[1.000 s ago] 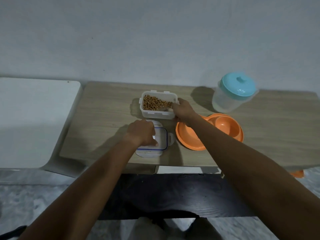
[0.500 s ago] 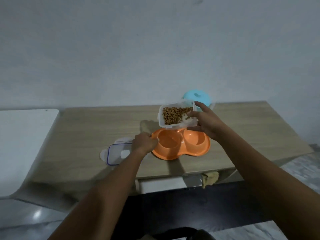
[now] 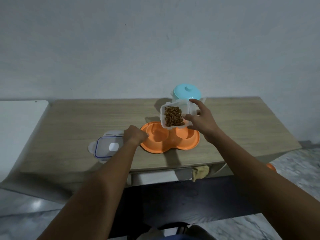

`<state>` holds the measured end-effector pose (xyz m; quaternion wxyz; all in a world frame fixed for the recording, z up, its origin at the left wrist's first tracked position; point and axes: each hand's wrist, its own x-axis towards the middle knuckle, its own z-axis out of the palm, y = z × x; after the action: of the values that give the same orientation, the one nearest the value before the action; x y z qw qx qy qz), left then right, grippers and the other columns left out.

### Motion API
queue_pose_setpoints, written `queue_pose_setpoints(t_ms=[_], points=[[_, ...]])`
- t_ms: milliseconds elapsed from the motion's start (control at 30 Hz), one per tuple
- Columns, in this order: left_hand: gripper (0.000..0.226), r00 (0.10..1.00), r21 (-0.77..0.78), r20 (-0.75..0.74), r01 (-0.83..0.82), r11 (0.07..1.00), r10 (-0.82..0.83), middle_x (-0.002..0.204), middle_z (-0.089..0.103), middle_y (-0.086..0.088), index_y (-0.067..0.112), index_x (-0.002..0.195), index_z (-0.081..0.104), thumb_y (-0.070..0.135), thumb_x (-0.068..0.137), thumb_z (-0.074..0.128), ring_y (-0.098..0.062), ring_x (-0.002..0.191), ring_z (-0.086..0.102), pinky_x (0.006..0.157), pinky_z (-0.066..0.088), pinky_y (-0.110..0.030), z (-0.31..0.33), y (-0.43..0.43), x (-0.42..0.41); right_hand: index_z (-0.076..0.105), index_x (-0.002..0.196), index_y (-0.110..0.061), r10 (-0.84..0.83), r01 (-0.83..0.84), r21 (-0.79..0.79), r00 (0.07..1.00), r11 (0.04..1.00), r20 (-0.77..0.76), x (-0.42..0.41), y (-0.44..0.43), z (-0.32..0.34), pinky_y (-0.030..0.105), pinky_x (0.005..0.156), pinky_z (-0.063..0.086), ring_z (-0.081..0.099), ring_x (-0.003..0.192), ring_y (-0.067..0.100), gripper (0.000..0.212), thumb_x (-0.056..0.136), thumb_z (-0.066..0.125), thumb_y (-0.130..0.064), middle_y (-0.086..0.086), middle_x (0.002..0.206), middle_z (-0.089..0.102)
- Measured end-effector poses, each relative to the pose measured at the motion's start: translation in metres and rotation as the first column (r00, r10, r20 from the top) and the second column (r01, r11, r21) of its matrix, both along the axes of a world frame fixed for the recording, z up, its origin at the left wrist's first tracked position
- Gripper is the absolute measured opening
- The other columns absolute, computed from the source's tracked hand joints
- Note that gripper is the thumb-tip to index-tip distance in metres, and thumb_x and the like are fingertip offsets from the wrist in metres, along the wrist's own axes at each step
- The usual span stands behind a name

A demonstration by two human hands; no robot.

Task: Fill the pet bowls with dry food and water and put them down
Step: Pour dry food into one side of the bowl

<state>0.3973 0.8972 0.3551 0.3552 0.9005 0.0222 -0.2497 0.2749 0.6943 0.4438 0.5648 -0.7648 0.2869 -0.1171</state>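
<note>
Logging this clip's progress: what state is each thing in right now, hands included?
Orange double bowl: on the table, no food visible.
Food container: open, tilted, kibble inside, held above the bowl.
Container lid: off, flat on the table.
Jug: upright, teal lid on.
Left hand: grips the bowl's rim.
Right hand: holds the food container.

One wide-angle camera, worn on the person's head, looks forward and down across a wooden table [image 3: 69,127] toward a pale wall [image 3: 155,40]. It sits close. Both forearms run in from the bottom edge, and the left hand [image 3: 134,135], right hand [image 3: 202,122], orange bowl [image 3: 173,144] and food box [image 3: 191,107] lie near the frame's centre.
</note>
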Motion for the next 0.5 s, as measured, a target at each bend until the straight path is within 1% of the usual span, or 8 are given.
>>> queue_pose_setpoints(t_ms=[67,133,200,267,333,400,500], points=[[0.035,1.0,-0.006,-0.007,-0.021,1.0,0.021,0.082,0.074,-0.012,0.006,0.084,0.071,0.037,0.071,0.082,-0.029,0.073,0.072,0.073,0.061,-0.038,-0.002,-0.001,0.0,0.048,0.143,-0.038,-0.007,0.007,-0.011,1.0,1.0,0.016,0.0,0.001,-0.004,0.047,0.076,0.065,0.067,0.103,0.027,0.067,0.085,0.076,-0.017,0.01,0.115,0.06],[0.036,0.999,-0.008,-0.012,-0.033,0.999,0.033,0.081,0.075,-0.013,0.006,0.083,0.071,0.037,0.069,0.082,-0.029,0.073,0.073,0.072,0.062,-0.038,-0.003,-0.001,0.0,0.049,0.14,-0.042,-0.003,0.004,-0.036,1.0,0.999,0.019,0.0,0.003,-0.007,0.049,0.076,0.064,0.067,0.102,0.026,0.067,0.083,0.078,-0.02,0.01,0.118,0.059],[0.033,0.999,-0.017,-0.023,-0.047,0.999,0.046,0.079,0.075,-0.013,0.007,0.082,0.071,0.036,0.07,0.082,-0.027,0.064,0.071,0.061,0.059,-0.032,-0.001,-0.001,0.0,0.05,0.135,-0.049,0.009,-0.007,-0.091,1.0,0.996,0.025,0.0,0.006,-0.01,0.052,0.082,0.062,0.065,0.108,0.027,0.068,0.078,0.079,-0.028,0.007,0.122,0.059],[0.031,0.997,-0.027,-0.044,-0.062,0.998,0.06,0.077,0.074,-0.012,0.007,0.082,0.071,0.034,0.072,0.082,-0.024,0.052,0.066,0.049,0.05,-0.026,0.001,-0.001,0.0,0.049,0.132,-0.054,0.025,-0.02,-0.143,0.999,0.989,0.034,-0.001,0.007,-0.012,0.054,0.088,0.059,0.061,0.116,0.027,0.068,0.076,0.079,-0.032,-0.003,0.121,0.059],[0.029,0.995,-0.044,-0.064,-0.086,0.995,0.083,0.076,0.074,-0.012,0.006,0.081,0.071,0.032,0.072,0.083,-0.024,0.051,0.066,0.047,0.049,-0.025,0.001,-0.001,0.001,0.049,0.133,-0.053,0.051,-0.044,-0.179,0.998,0.983,0.035,-0.001,0.009,-0.012,0.054,0.092,0.057,0.058,0.12,0.026,0.068,0.078,0.08,-0.029,-0.015,0.115,0.057],[0.03,0.992,-0.062,-0.08,-0.103,0.993,0.098,0.077,0.073,-0.013,0.004,0.083,0.072,0.03,0.072,0.083,-0.027,0.055,0.068,0.05,0.052,-0.028,0.0,-0.001,0.001,0.049,0.138,-0.045,0.065,-0.053,-0.222,0.997,0.974,0.047,-0.001,0.009,-0.011,0.052,0.096,0.055,0.054,0.122,0.02,0.068,0.081,0.08,-0.024,-0.025,0.11,0.051],[0.032,0.99,-0.079,-0.093,-0.112,0.991,0.105,0.077,0.072,-0.012,0.002,0.086,0.072,0.029,0.072,0.083,-0.027,0.057,0.068,0.052,0.053,-0.029,-0.001,-0.001,0.0,0.05,0.141,-0.037,0.093,-0.079,-0.267,0.995,0.96,0.042,0.0,0.008,-0.01,0.052,0.097,0.054,0.051,0.119,0.016,0.068,0.083,0.08,-0.02,-0.029,0.107,0.05]])
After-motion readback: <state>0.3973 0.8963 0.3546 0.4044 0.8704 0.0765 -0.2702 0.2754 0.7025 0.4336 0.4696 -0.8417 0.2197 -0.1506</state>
